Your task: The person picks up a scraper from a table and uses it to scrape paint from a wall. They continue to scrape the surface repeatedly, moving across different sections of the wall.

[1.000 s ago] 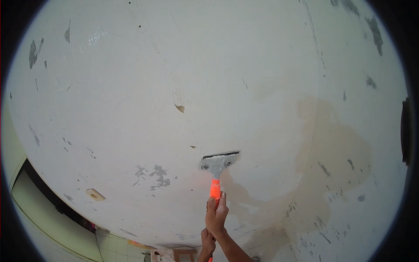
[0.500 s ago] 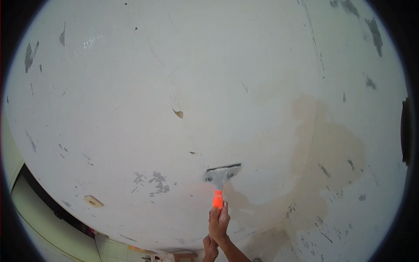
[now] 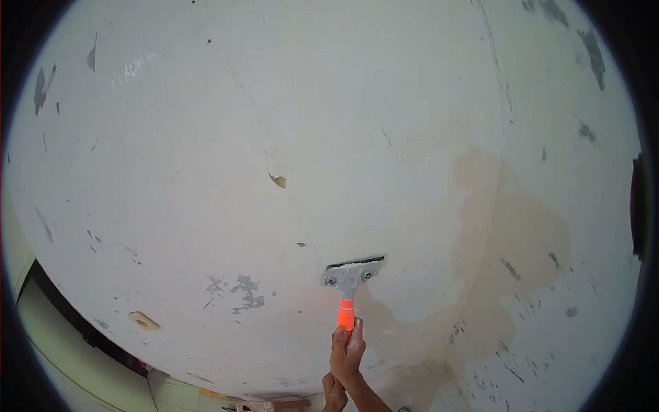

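Note:
A wide scraper [image 3: 353, 275] with a grey metal head and an orange handle is held up at the whitish wall [image 3: 371, 172], its blade edge uppermost. My right hand [image 3: 348, 351] is wrapped round the handle just below the orange part. Lower down and a little to the left, my left hand [image 3: 334, 391] is closed round the lower part of the handle, which is mostly hidden. Left of the blade, a small chipped spot [image 3: 301, 244] and a larger chip [image 3: 278, 180] mark the wall.
Grey bare patches [image 3: 247, 292] and a yellowish wall fitting [image 3: 144, 321] lie at the lower left of the wall. A beige stain [image 3: 525, 237] spreads on the right. A dark-edged opening [image 3: 86, 336] is at the far left, and a dark object [image 3: 638, 206] at the right edge.
The scraper and both hands have shifted slightly to the right, and the blade stands a little more face-on. The view of the wall has moved slightly left.

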{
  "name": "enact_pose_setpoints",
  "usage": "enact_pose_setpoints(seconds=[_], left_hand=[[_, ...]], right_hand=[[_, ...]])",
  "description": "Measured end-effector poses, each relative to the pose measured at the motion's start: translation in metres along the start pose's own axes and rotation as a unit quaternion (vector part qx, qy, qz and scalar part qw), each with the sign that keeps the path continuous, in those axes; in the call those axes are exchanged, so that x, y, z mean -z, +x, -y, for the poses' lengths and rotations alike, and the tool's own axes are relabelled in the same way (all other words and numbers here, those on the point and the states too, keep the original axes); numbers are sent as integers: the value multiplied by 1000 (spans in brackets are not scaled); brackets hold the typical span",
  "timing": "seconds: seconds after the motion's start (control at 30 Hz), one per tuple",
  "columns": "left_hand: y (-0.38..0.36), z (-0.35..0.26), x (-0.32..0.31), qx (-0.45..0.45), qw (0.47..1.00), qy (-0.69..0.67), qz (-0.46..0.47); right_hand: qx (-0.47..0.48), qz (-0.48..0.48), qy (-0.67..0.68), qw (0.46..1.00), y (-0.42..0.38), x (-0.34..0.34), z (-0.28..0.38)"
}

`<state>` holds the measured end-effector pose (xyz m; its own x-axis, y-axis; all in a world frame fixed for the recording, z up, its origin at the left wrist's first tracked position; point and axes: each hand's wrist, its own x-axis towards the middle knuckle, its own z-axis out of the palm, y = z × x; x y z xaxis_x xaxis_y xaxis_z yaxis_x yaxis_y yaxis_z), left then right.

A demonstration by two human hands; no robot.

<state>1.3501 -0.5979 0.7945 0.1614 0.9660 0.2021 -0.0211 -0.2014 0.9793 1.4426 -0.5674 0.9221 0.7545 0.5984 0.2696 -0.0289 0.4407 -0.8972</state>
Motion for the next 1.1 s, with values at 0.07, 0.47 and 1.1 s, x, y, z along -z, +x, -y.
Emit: enact_pose_setpoints(seconds=[0.07,0.47,1.1], left_hand=[[-2,2,4,-6,999,25,20],[29,-16,1,-6,997,-26,74],[12,-30,5,14,999,-19,34]], right_hand=[[-33,9,32,999,-2,-1,-2],[-20,5,39,999,-4,-1,-2],[-5,-13,71,997,9,-13,24]])
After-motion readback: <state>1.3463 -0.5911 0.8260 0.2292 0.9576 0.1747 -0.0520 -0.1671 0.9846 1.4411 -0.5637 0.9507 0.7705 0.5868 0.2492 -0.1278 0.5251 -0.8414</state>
